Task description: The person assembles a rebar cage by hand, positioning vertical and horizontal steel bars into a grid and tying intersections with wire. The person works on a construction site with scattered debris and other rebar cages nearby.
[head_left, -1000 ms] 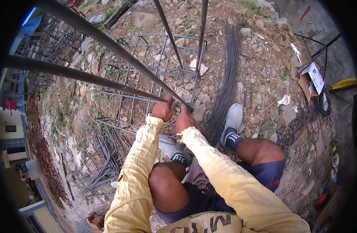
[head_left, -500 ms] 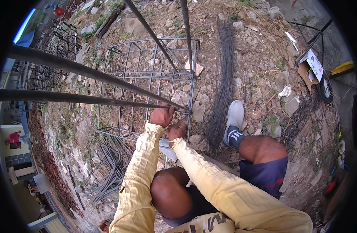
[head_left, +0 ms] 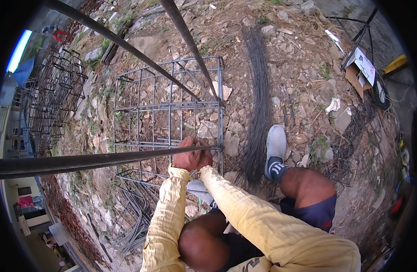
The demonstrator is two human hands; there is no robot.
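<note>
A flat-lying cage of steel rods (head_left: pixel 169 90) rests on the stony ground ahead of me. Long dark rebars slant up from it toward the camera; one rebar (head_left: pixel 90 161) runs in from the left and crosses in front of my hands. My left hand (head_left: pixel 185 159) is closed at the near side of the cage, beside that rebar's far end. Against it, my right hand (head_left: pixel 205 159) is also closed, close to the cage's near right corner. The fingertips of both are turned away and partly covered, so what they pinch cannot be made out.
A long bundle of thin dark wire (head_left: pixel 259 99) lies right of the cage, near my shoe (head_left: pixel 276 143). Bent rods (head_left: pixel 133 217) are heaped at the left. More cages (head_left: pixel 54 95) stand farther left. An opened cardboard box (head_left: pixel 359 72) sits at the far right.
The cage and both hands appear lower in the picture, and the rebars slant differently as the view shifts. My hands have drawn closer together, still at the same corner of the cage.
</note>
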